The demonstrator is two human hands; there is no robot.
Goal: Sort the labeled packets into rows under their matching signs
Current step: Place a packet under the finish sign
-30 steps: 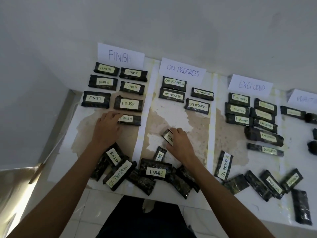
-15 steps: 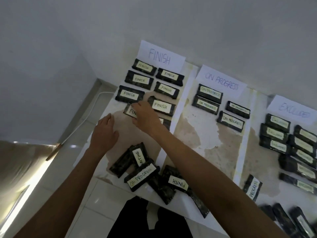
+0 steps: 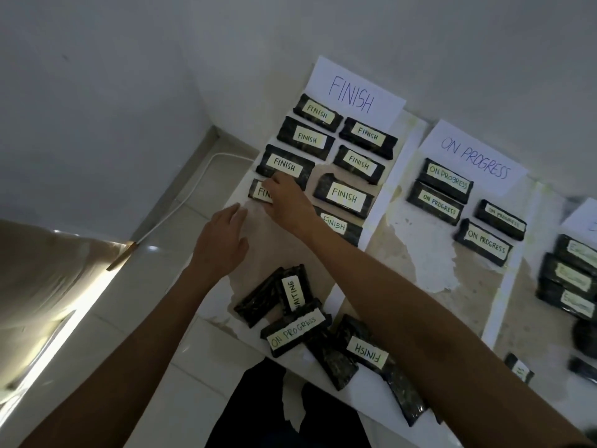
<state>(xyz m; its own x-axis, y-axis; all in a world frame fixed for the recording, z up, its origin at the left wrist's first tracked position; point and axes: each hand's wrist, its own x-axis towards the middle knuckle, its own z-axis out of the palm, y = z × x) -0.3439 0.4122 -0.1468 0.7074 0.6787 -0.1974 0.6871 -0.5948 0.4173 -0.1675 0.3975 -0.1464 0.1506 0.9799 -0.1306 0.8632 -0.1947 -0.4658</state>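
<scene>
Dark packets with pale labels lie in rows on the table. Under the FINISH sign [image 3: 353,92] sit several FINISH packets in two columns. My right hand [image 3: 286,202] grips a FINISH packet [image 3: 260,192] at the bottom of the left column, just below another FINISH packet [image 3: 284,163]. My left hand [image 3: 223,239] hovers flat and empty beside it, fingers apart. Under the ON PROGRESS sign [image 3: 473,156] lie several ON PROGRESS packets [image 3: 445,179]. Near the front edge is a loose heap with a WAITING packet [image 3: 295,292], an ON PROGRESS packet [image 3: 295,331] and a FINISH packet [image 3: 366,352].
EXCLUDED packets [image 3: 570,276] are stacked at the right edge. The stained table top [image 3: 420,253] ends on the left over a tiled floor [image 3: 155,279], where a white cable [image 3: 193,185] runs along the wall. White strips [image 3: 384,189] divide the columns.
My right hand carried a FINISH packet from the table's middle to the bottom of the left FINISH column. My left hand drew back from the lowest right-column packet. The view swung left.
</scene>
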